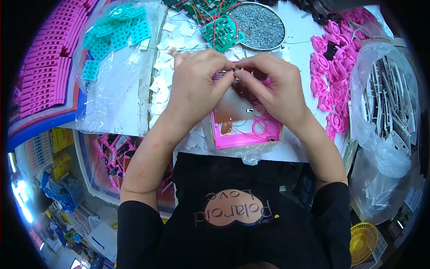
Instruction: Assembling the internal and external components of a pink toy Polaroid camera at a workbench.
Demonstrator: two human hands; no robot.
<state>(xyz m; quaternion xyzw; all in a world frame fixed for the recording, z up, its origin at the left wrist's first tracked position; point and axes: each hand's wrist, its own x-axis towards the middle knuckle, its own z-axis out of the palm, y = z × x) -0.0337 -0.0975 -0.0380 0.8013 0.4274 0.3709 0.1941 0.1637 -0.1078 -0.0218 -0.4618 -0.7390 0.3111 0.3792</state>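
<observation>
My left hand [197, 80] and my right hand [282, 87] meet above a pink plastic casing [237, 141], thumbs and forefingers pinched together at the same spot. A tiny brownish piece [236, 69] shows between the fingertips, too small and covered to name. Below my hands, a coppery sheet [230, 107] with a small slot lies inside the casing. Thin red wire runs across the casing's near part, beside a pink ring [260, 127] and a crumpled copper foil patch [226, 128]. My hands hide the casing's far part.
Behind my hands stand a round tray of small metal screws [262, 27] and green circuit boards [221, 33] with wires. Turquoise button pads [127, 33] and stacked pink strips [49, 62] lie left. Pink round parts [320, 65] and a bag of strips [387, 96] are right.
</observation>
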